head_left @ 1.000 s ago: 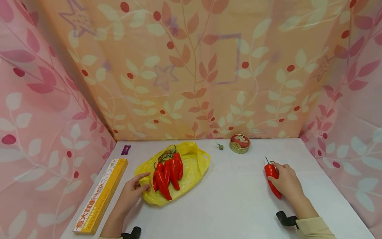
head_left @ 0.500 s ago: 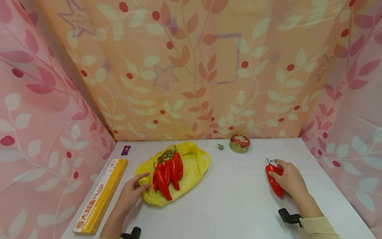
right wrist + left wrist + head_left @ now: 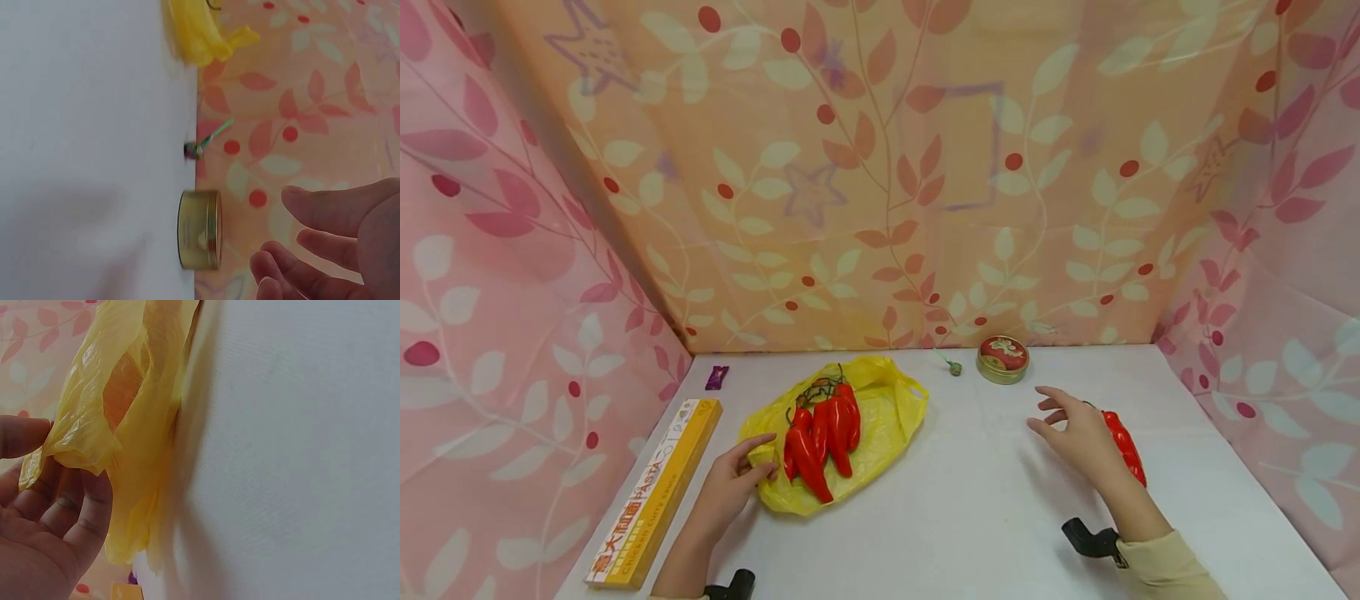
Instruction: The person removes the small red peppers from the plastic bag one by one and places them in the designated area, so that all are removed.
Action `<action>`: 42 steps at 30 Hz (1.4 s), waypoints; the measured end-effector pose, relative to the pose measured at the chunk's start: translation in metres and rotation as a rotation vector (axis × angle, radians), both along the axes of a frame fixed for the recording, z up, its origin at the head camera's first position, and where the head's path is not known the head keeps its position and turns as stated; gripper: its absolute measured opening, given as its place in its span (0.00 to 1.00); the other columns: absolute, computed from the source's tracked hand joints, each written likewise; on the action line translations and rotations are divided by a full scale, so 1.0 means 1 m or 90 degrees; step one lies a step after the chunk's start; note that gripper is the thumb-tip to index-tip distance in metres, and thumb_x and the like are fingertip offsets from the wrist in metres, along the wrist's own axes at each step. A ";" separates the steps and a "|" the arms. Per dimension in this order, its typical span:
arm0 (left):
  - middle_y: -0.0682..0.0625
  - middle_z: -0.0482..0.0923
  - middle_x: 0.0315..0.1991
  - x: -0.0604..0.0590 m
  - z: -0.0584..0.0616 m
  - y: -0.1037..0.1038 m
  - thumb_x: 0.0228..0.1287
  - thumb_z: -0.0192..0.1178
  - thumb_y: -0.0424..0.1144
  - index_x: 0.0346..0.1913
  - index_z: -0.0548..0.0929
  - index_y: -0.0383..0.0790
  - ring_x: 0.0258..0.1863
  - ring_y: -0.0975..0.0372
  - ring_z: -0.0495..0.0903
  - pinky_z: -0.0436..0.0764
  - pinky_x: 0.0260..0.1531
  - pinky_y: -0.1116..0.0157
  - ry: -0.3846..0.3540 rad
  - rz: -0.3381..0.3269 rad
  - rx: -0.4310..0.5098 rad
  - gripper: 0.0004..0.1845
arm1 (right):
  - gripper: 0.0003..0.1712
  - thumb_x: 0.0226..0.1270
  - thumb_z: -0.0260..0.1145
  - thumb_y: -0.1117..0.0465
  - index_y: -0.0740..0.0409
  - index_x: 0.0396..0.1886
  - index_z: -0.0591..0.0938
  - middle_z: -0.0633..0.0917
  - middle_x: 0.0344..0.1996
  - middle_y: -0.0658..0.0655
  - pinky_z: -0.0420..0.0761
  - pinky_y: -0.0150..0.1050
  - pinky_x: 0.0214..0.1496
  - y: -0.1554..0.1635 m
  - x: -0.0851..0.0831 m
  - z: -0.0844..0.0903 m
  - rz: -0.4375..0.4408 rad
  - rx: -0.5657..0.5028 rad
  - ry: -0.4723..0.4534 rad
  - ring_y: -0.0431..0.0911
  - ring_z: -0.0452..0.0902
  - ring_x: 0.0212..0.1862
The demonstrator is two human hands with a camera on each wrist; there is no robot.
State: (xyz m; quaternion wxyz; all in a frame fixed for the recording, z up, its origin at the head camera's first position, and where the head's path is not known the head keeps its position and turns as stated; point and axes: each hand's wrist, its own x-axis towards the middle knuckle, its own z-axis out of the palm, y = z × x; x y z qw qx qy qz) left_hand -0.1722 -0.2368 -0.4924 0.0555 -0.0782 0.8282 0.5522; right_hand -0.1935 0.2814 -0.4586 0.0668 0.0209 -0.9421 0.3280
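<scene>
White table (image 3: 985, 517): left hand (image 3: 730, 483) pinches yellow bag (image 3: 880, 425); right hand (image 3: 1078, 433) spread, empty.

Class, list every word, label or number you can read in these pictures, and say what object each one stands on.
"PASTA": on the long yellow box, after some Chinese characters too blurred to make out.
A smaller line beneath it on the box: too small to read surely.
Round tin: a picture on its lid, no legible words.
Purple wrapper: too small to read.
</scene>
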 end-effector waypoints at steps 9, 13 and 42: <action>0.43 0.83 0.44 0.000 -0.002 -0.001 0.71 0.62 0.35 0.69 0.76 0.46 0.37 0.58 0.78 0.80 0.34 0.71 0.004 -0.001 0.020 0.24 | 0.35 0.65 0.73 0.54 0.54 0.70 0.73 0.86 0.53 0.62 0.87 0.46 0.44 -0.042 -0.013 0.000 0.037 -0.033 -0.002 0.54 0.83 0.49; 0.43 0.82 0.43 -0.001 -0.002 -0.001 0.71 0.62 0.36 0.68 0.76 0.47 0.36 0.58 0.75 0.77 0.31 0.71 0.005 0.000 0.007 0.24 | 0.35 0.64 0.74 0.56 0.52 0.70 0.74 0.86 0.53 0.60 0.87 0.45 0.45 -0.063 -0.017 0.001 0.047 -0.049 -0.012 0.53 0.83 0.50; 0.45 0.72 0.35 0.000 0.002 -0.002 0.70 0.64 0.39 0.68 0.77 0.49 0.33 0.58 0.70 0.72 0.26 0.71 0.005 -0.002 -0.031 0.24 | 0.30 0.62 0.75 0.59 0.50 0.64 0.79 0.86 0.52 0.60 0.86 0.42 0.48 -0.172 -0.043 -0.008 0.193 -0.183 -0.026 0.48 0.83 0.46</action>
